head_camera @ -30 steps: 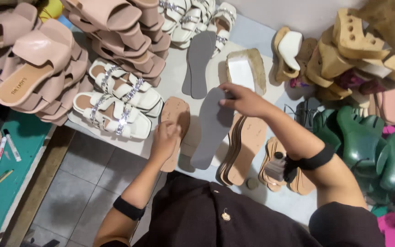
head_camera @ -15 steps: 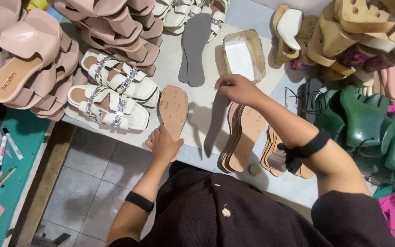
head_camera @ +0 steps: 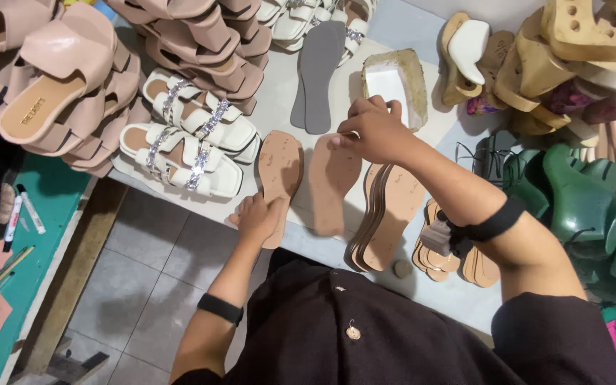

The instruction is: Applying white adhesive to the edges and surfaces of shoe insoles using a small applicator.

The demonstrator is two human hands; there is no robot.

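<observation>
Pressing left hand [head_camera: 257, 217] flat on heel of tan insole [head_camera: 280, 175]; right hand [head_camera: 372, 128] pinching second insole [head_camera: 333, 182] at toe, alongside.

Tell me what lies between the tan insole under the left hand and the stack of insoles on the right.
In the head view, one tan insole, gripped at its top by the right hand, lies between them on the table.
</observation>
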